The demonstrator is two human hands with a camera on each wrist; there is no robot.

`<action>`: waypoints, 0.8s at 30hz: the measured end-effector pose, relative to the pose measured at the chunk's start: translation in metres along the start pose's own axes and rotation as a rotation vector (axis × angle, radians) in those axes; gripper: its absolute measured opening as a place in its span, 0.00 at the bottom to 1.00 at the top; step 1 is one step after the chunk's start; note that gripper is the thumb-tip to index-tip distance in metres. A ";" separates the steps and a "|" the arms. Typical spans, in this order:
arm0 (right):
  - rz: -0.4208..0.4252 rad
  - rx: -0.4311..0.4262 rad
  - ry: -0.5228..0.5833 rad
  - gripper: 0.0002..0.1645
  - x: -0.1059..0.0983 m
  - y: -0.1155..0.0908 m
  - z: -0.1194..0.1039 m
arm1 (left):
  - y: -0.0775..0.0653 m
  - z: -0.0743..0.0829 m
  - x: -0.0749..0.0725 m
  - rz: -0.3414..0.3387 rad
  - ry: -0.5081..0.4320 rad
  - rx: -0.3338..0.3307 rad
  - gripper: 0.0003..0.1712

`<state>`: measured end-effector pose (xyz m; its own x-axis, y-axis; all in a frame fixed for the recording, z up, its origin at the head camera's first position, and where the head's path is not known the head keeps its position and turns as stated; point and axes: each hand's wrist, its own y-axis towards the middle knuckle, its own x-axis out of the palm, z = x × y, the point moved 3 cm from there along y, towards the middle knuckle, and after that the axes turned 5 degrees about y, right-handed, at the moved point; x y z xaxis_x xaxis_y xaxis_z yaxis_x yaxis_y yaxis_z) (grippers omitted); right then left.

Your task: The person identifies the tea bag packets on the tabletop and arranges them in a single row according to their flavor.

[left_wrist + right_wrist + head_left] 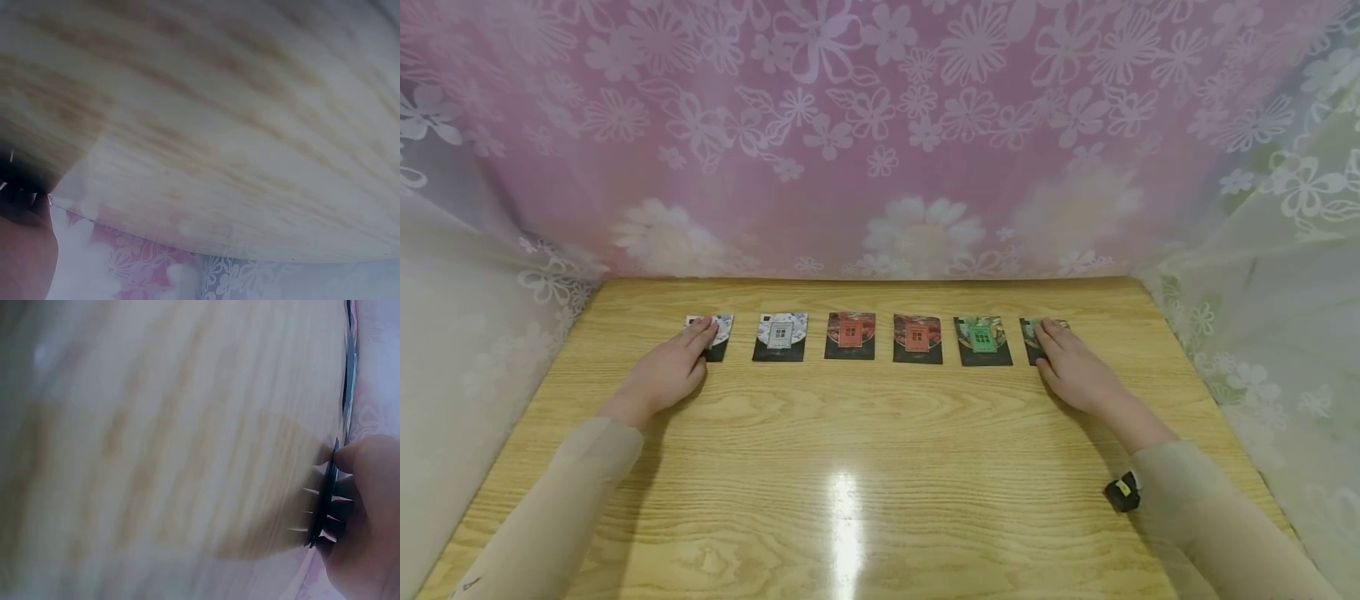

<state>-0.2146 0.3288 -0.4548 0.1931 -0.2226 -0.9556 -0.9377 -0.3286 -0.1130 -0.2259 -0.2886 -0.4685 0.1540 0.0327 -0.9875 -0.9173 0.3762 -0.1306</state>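
Observation:
Several flat sachets with printed labels lie in a row across the table. My left hand (668, 372) rests with extended fingers on the leftmost blue-and-white sachet (725, 328), covering much of it. At the other end, my right hand (1078, 367) lies over the rightmost green sachet (1028, 333), its fingers mostly straight. Between them are another blue-and-white sachet (780, 337), two red sachets (850, 336) and another green sachet (982, 341). The right wrist view shows the thumb and fingers at a sachet's dark edge (323, 503). Only part of the left hand (28, 256) appears in its wrist view.
The wood-grain table (880, 425) reflects a bright light near its front. Pink floral cloth (880, 167) hangs behind it, with pale lacy cloth on both sides. A small black device (1122, 492) sits at the right sleeve.

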 end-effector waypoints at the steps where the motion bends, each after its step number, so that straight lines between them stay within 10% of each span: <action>1: 0.000 0.000 0.002 0.38 0.000 0.000 0.000 | 0.000 -0.001 0.000 -0.005 -0.001 -0.005 0.36; 24: 0.045 -0.035 -0.004 0.40 -0.009 -0.006 -0.007 | -0.008 0.007 -0.012 0.077 0.102 0.116 0.37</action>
